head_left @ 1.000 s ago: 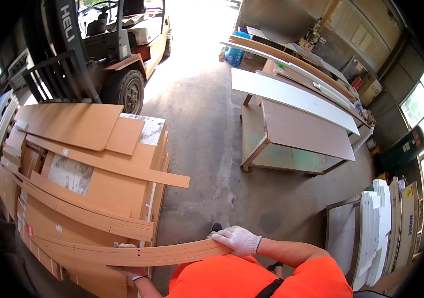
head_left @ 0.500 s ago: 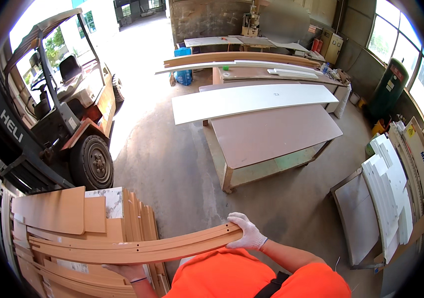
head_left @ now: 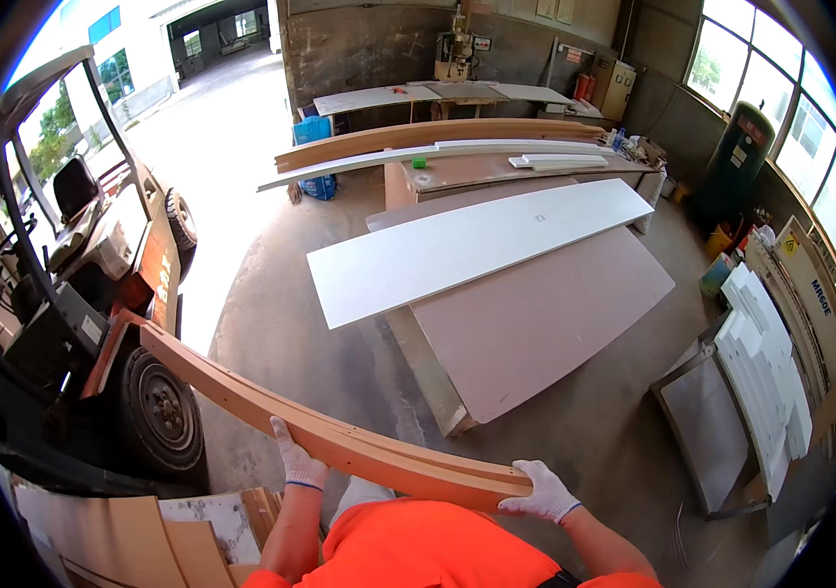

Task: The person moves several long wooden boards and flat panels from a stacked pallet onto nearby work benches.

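A bundle of long brown wooden boards (head_left: pixel 379 448) lies across both my gloved hands at waist height, with small dark holes near its ends and along its face. My left hand (head_left: pixel 297 457) grips it from the near side, around its middle, thumb over the top. At the right end, my right hand (head_left: pixel 541 492) is closed around the boards, its fingers partly hidden. The bundle's far end reaches out left toward the forklift wheel. Ahead of me a brown-topped worktable (head_left: pixel 545 314) carries a long white panel (head_left: pixel 477 247) laid askew.
On the left stands a forklift (head_left: pixel 95 245) with a black front tyre (head_left: pixel 160 410). Leaning brown panels (head_left: pixel 139 529) are stacked low left. White strips (head_left: pixel 765 363) rest on a stand at right. Behind the worktable, another bench (head_left: pixel 481 174) holds long boards. A green tank (head_left: pixel 731 167) stands by the windows.
The boards have come up off the stack at left and swung forward, away from it. My left hand has shifted from beneath them to a grip near the middle. My view has turned rightward.
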A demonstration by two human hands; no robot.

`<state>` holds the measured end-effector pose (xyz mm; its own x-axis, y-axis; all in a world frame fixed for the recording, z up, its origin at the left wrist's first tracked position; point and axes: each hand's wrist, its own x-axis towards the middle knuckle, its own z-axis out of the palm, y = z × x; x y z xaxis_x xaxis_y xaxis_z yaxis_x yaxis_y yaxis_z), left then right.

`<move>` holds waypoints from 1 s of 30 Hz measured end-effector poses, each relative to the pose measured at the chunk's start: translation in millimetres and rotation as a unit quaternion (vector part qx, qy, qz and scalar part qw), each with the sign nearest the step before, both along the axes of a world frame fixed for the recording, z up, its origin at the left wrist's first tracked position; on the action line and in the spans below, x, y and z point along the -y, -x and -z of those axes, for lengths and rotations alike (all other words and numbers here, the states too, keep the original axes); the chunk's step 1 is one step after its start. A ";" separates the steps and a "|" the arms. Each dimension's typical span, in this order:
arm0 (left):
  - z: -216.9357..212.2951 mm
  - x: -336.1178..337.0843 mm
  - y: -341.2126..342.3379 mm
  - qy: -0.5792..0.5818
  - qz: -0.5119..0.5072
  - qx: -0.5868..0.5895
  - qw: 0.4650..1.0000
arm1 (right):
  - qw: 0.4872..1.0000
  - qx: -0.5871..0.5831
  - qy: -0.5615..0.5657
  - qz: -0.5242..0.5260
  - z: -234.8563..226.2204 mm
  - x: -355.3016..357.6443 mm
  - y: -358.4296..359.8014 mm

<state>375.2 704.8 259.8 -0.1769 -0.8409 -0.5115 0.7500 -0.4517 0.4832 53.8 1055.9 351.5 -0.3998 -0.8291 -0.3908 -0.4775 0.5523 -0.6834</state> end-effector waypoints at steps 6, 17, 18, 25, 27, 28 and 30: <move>-23.4 171.9 118.9 -0.038 0.217 0.060 0.974 | 0.993 -0.006 -0.115 0.037 -14.8 71.3 -57.8; -2.5 346.5 376.4 0.064 0.564 0.172 0.805 | 0.930 0.159 0.107 0.315 97.2 262.9 -146.7; -4.7 354.8 387.7 0.063 0.580 0.195 0.788 | 0.921 0.150 0.121 0.340 93.5 287.9 -155.4; 22.8 447.3 471.6 0.095 0.663 0.190 0.718 | 0.805 0.241 0.231 0.491 51.6 482.3 -157.2; 40.1 483.2 482.6 0.106 0.680 0.219 0.691 | 0.751 0.315 0.223 0.536 40.6 557.3 -144.1; 56.2 505.3 481.4 0.115 0.684 0.240 0.679 | 0.724 0.354 0.218 0.550 40.1 592.8 -144.4; 69.9 543.1 463.7 0.154 0.687 0.259 0.661 | 0.711 0.327 0.256 0.568 65.8 664.9 -140.5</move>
